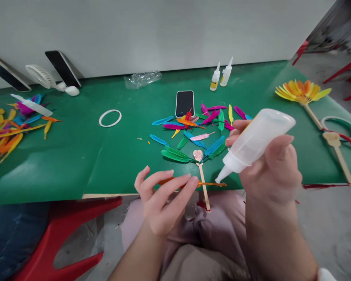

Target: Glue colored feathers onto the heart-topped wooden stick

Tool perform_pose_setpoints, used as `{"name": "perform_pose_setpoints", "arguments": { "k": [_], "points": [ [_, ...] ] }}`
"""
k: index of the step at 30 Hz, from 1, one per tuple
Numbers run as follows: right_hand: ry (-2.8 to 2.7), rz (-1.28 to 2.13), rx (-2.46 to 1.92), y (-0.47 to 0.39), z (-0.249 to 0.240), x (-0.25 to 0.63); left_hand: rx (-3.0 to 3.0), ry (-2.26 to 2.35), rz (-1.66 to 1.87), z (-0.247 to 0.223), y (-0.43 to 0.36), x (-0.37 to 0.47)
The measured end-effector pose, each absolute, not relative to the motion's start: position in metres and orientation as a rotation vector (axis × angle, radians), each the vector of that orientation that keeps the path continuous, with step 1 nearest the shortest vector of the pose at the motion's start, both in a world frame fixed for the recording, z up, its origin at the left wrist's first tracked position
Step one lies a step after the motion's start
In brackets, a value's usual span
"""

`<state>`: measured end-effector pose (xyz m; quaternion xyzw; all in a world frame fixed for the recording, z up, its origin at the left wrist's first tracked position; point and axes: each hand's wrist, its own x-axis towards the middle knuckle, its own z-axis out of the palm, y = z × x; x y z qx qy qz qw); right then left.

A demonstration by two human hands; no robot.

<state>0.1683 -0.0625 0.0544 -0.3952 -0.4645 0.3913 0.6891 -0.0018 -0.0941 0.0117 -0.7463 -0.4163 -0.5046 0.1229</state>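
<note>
Between the fingers of my left hand (166,195) is an orange feather (209,183), its quill pointing right. My right hand (269,168) is closed around a translucent glue bottle (260,134), tilted down so that its white nozzle meets or nearly meets the quill's end. Below the feather a wooden stick (202,175) with a heart-shaped head (198,155) reaches over the table edge. Green feathers (175,154) and blue feathers (215,146) fan out on either side of that head. My left fingers partly cover the orange feather.
Loose coloured feathers (203,136) lie around a phone (185,102) on the green table (128,152). Two small bottles (220,76) stand behind. A finished-looking yellow feather fan (304,93) is at right, a feather pile (8,128) and a small fan (42,76) at left.
</note>
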Motion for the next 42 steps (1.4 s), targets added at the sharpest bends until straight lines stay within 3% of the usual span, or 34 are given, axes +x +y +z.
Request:
{"name": "perform_pose_setpoints", "arguments": {
  "k": [18, 26, 33, 38, 42],
  "points": [
    [-1.025, 0.868, -0.752, -0.035, 0.108, 0.203, -2.011, -1.082, -1.405, 0.031, -0.023, 0.011],
    [-0.646, 0.964, -0.994, -0.030, 0.073, 0.261, -1.824, -1.355, -1.528, 0.038, 0.028, 0.003],
    [-0.527, 0.676, -1.164, -0.048, 0.039, 0.326, -1.695, -1.818, -1.753, 0.020, 0.050, -0.013],
    [-0.574, 0.586, -1.225, -0.055, 0.012, 0.355, -1.592, -1.861, -2.084, 0.012, 0.052, -0.030],
    [-0.686, 0.443, -1.295, -0.056, -0.003, 0.382, -1.525, -1.910, -2.135, 0.004, 0.053, -0.042]
  ]
}}
